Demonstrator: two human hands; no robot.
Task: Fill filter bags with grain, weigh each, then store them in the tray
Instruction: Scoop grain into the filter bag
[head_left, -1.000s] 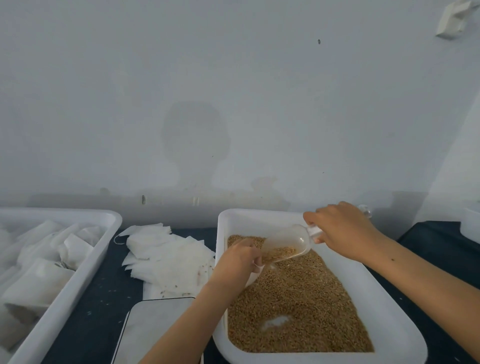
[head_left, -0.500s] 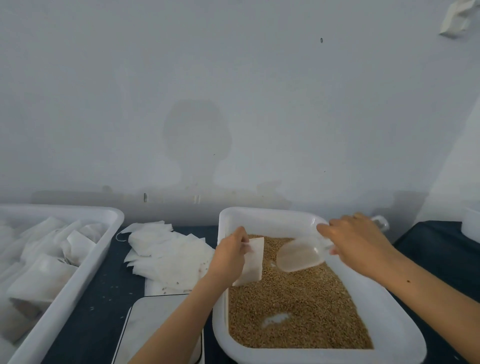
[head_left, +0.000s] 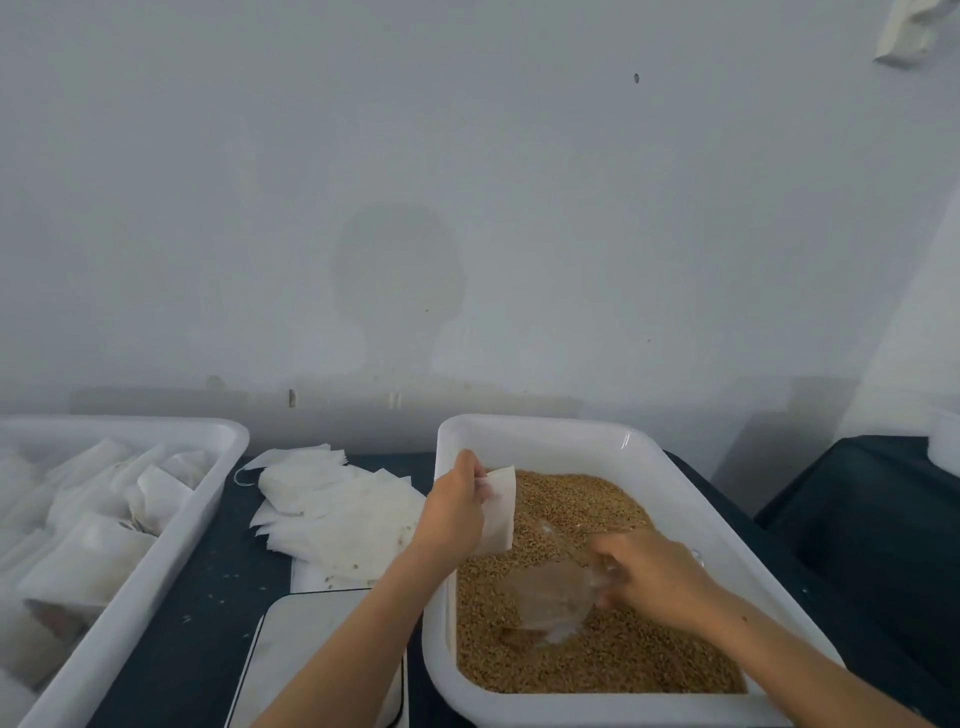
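Note:
My left hand (head_left: 454, 506) pinches a white filter bag (head_left: 500, 512) upright over the left side of the white tub (head_left: 545, 431) of brown grain (head_left: 613, 660). My right hand (head_left: 654, 577) grips the handle of a clear plastic scoop (head_left: 545, 603), whose bowl is blurred and low in the grain near the tub's middle. The scoop is below and right of the bag, apart from it. A white tray (head_left: 156, 561) at the left holds several filled bags (head_left: 88, 566).
A loose pile of empty filter bags (head_left: 332, 509) lies on the dark table between tray and tub. The scale's pale platform (head_left: 306, 654) sits at the bottom centre under my left forearm. A grey wall stands close behind. A white container (head_left: 945, 441) shows at the right edge.
A second ago the scoop was tipped at the bag's mouth. The scoop then drew away and has now swung down into the grain. My left hand lifted the bag slightly and holds it upright.

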